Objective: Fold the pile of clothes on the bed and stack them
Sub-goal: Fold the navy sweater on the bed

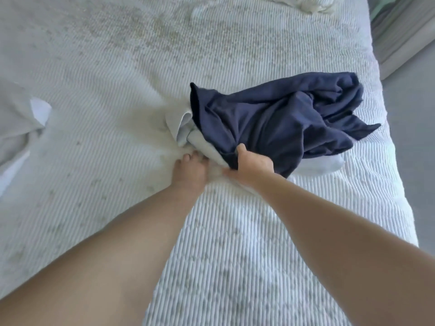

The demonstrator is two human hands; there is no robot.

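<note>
The right hand (pixel 253 167) is gripping the crumpled navy garment (pixel 282 118) (thumb on top); the left hand (pixel 190 171) is pressing curled fingers into white clothing (pixel 202 140) on the bed (pixel 117 67).

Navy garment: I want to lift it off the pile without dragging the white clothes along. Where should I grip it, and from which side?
Probably the upper-left corner of the navy garment, coming from the left. It sticks up as a free peak clear of the white clothes, while its near hem lies on them where the right hand and left hand already grip.
</note>
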